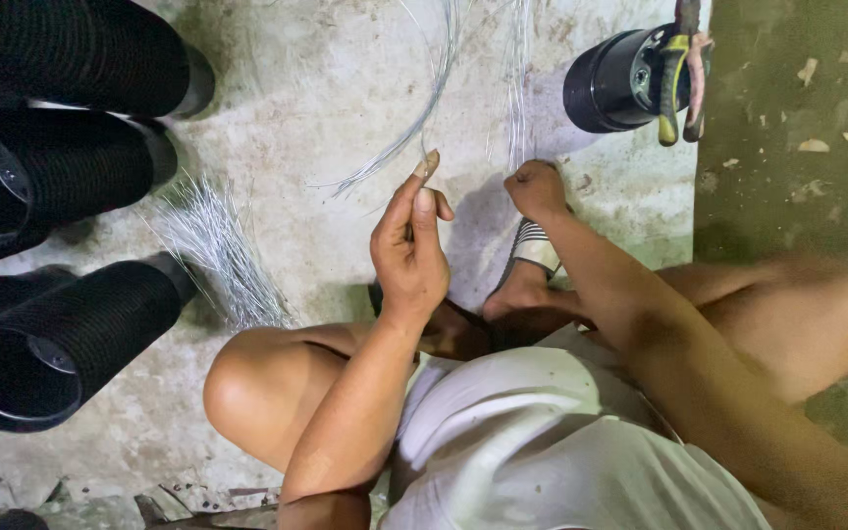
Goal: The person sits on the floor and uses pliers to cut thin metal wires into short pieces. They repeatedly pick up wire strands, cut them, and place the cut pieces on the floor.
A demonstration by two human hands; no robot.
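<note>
A: What is the left hand doing?

B: It is raised in front of the knee, thumb and forefinger pinched together on a thin, shiny length of steel wire. The wire runs up and away from the fingertips in a long curve across the pale concrete floor.

A: And the right hand?

B: It is closed into a fist just to the right of the left hand, knuckles up. A second bunch of thin silvery wire strands runs straight up from that fist, so it seems to grip them, though the fingers themselves are hidden.

A: What lies around the hands?

B: Left of the left hand, a loose fan of short cut silvery wire pieces is spread on the floor. Further left, three ribbed black plastic cylinders lie on their sides, one above another, their open mouths facing left. Above and right of the right hand sits a shorter black plastic cylinder, and a pair of pliers with yellow and red handles rests against its right edge.

A: Anything below the hands?

B: A foot in a striped sandal is planted just beneath the right fist, touching the floor, and the person's bent knees sit either side of both forearms.
</note>
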